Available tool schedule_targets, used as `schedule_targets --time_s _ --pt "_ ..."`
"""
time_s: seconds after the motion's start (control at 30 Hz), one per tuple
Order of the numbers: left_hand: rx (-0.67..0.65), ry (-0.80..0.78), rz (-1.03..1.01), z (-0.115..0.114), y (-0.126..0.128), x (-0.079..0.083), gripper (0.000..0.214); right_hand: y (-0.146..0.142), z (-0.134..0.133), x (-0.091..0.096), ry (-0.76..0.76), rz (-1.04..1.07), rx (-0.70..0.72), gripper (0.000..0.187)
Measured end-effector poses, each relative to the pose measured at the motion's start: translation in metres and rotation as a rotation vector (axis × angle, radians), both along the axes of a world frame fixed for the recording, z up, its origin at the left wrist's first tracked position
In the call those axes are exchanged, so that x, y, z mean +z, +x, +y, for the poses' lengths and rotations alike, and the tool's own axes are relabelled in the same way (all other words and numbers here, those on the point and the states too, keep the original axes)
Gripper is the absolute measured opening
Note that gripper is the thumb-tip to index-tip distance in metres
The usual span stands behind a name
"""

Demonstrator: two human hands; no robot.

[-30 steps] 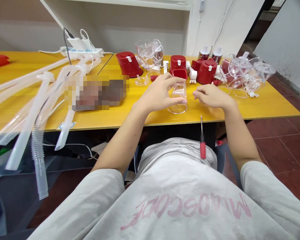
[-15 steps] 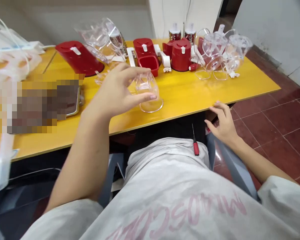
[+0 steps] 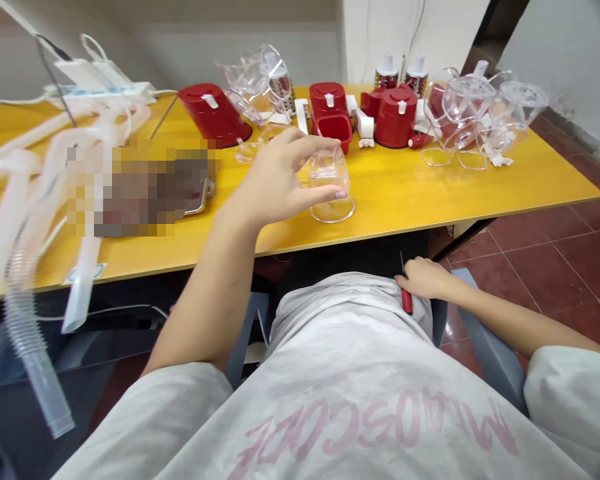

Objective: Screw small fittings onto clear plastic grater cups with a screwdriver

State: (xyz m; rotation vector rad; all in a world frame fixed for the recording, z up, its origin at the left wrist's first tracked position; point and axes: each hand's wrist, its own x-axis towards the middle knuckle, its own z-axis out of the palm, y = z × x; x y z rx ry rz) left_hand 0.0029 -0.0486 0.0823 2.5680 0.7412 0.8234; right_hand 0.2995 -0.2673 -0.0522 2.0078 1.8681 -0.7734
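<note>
My left hand (image 3: 300,179) curves its thumb and fingers around a clear plastic cup-like part (image 3: 333,210), which stands on the table with its wide rim down. Down on my lap, my right hand (image 3: 425,277) has its fingers closed at the top of a screwdriver (image 3: 407,301) with a red handle and thin metal shaft. Just behind the clear part sits a red housing (image 3: 329,99) with an open red chute. Part of the clear piece is hidden behind my left fingers.
On the yellow table (image 3: 395,193) stand more red housings, one tilted (image 3: 213,113), and metal drums (image 3: 387,72). Clear plastic parts (image 3: 467,97) crowd the right end. To the left lie a blurred-out dark flat object (image 3: 145,197), translucent tubing (image 3: 35,347) and a power strip (image 3: 130,92).
My right hand has moved from beside the table edge down to the screwdriver on my lap and closed on it. The left hand stays at the clear part. The view has swung left.
</note>
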Motion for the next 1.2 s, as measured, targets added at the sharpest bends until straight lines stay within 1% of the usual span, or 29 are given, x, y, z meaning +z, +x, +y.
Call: schedule_targets --time_s 0.1,0.17,0.37,0.43,0.5,0.6,0.63,0.7,0.77,0.87,0.97,1.0,1.03,1.1,1.2 --pt "-0.021 0.02 0.0 0.0 0.001 -0.002 0.091 -0.002 0.001 0.004 -0.008 -0.027 0.016 0.053" --pt "-0.027 0.024 0.009 0.0 0.001 -0.002 0.09 -0.003 -0.002 0.009 -0.006 -0.017 0.048 0.051" --pt "-0.026 0.04 0.031 -0.002 0.001 0.001 0.089 -0.007 -0.014 0.031 0.03 0.047 0.158 0.044" --pt "-0.028 0.043 0.026 -0.002 0.001 0.001 0.089 -0.008 -0.017 0.039 0.058 0.102 0.171 0.041" --pt "-0.034 0.046 0.016 -0.001 0.001 0.001 0.09 -0.009 -0.019 0.045 0.096 0.302 0.157 0.04" --pt "-0.033 0.046 0.012 -0.001 0.001 0.001 0.091 -0.01 -0.016 0.053 0.181 0.76 0.078 0.044" --pt "-0.029 0.046 0.017 -0.001 0.001 0.001 0.091 -0.009 -0.012 0.057 0.23 0.864 0.051 0.046" --pt "-0.029 0.045 0.026 -0.001 0.001 0.001 0.091 -0.006 -0.001 0.07 0.368 0.956 0.014 0.049" --pt "-0.039 0.045 0.028 -0.001 0.001 0.002 0.091 0.001 0.016 0.09 0.46 0.946 0.004 0.048" --pt "-0.046 0.043 0.033 0.0 0.001 0.003 0.091 0.018 0.044 0.134 0.591 0.82 0.033 0.036" --pt "-0.035 0.036 0.056 0.0 0.0 0.005 0.091 0.034 0.065 0.176 0.671 0.698 0.055 0.024" --pt "-0.031 0.035 0.06 -0.001 0.0 0.005 0.09 0.039 0.07 0.187 0.691 0.677 0.072 0.025" --pt "-0.029 0.036 0.061 -0.001 0.0 0.006 0.09 0.043 0.073 0.195 0.709 0.665 0.081 0.028" --pt "-0.028 0.037 0.058 -0.002 0.0 0.006 0.09 0.049 0.076 0.203 0.754 0.654 0.069 0.034" --pt "-0.032 0.033 0.051 -0.002 0.001 0.006 0.09 0.054 0.08 0.201 0.743 0.626 0.042 0.039"
